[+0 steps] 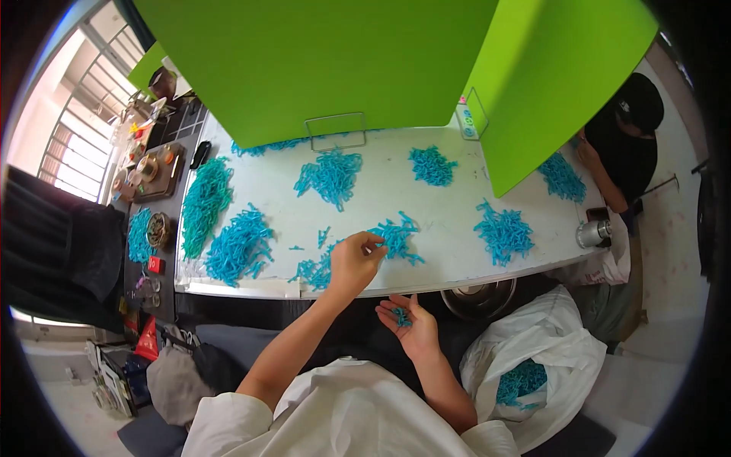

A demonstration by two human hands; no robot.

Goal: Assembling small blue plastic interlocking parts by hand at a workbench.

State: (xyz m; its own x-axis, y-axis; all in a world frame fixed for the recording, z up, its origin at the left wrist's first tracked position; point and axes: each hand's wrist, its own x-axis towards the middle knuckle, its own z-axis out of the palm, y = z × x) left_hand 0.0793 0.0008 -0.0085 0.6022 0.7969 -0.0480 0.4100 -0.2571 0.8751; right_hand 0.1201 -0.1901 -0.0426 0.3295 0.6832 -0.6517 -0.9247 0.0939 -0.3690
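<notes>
My left hand [355,263] is over the white table, its fingertips pinched at the near edge of a small pile of blue plastic pieces [399,238]. Whatever lies between those fingertips is too small to make out. Below the table's front edge, my right hand [419,332] is turned palm up with its fingers partly curled. A few small blue plastic pieces [400,317] rest in it. Another loose pile [314,273] sits partly behind my left wrist, with stray pieces [323,236] beside it. Each piece is short and narrow; the exact kind cannot be told.
Several larger blue and teal piles [242,244] cover the white table [434,209]. Green panels [320,68] stand across the back and right. A white sack [560,335] holding more pieces is at my right, near a metal bowl [478,299]. Another person [628,137] sits far right.
</notes>
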